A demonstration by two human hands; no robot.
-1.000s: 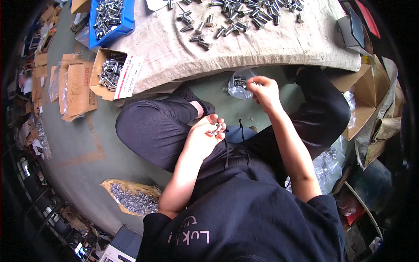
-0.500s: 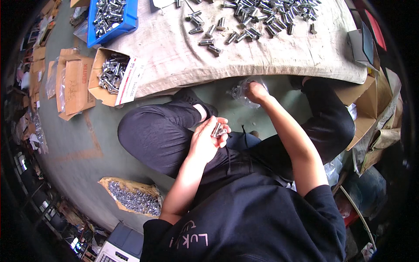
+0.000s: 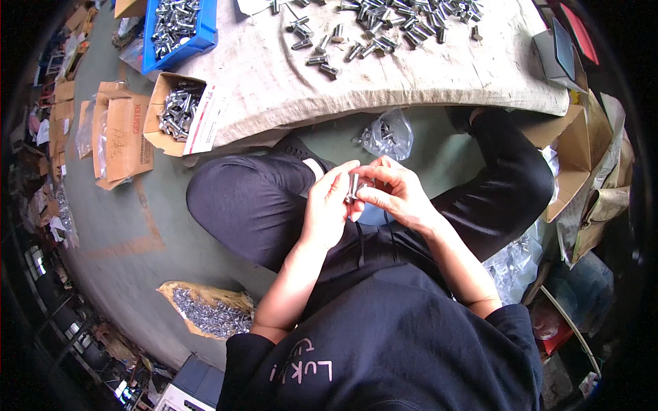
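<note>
Both my hands meet in front of my lap. My left hand (image 3: pixel 328 211) is closed around at least one shiny metal bolt (image 3: pixel 354 186), which stands upright between its fingers and thumb. The thumb and fingers of my right hand (image 3: pixel 399 193) pinch right beside the bolt, around a small metal part that the fingers mostly hide. Beyond the hands, a clear plastic bag (image 3: pixel 400 140) with small metal parts lies on the floor. Many similar bolts (image 3: pixel 373 46) are spread on the cloth-covered surface (image 3: pixel 274 89) ahead.
Far left stand a blue bin (image 3: pixel 205 42) and a cardboard box (image 3: pixel 155 122), both with bolts. Flattened cardboard (image 3: pixel 127 137) lies left of them. A torn package of small metal parts (image 3: pixel 205 312) is at lower left. An open carton (image 3: pixel 572 161) and plastic bags (image 3: pixel 514 267) lie on the right.
My right hand has come out of the clear plastic bag and back to my left hand, where its fingers close beside the bolt. The bag stays on the floor.
</note>
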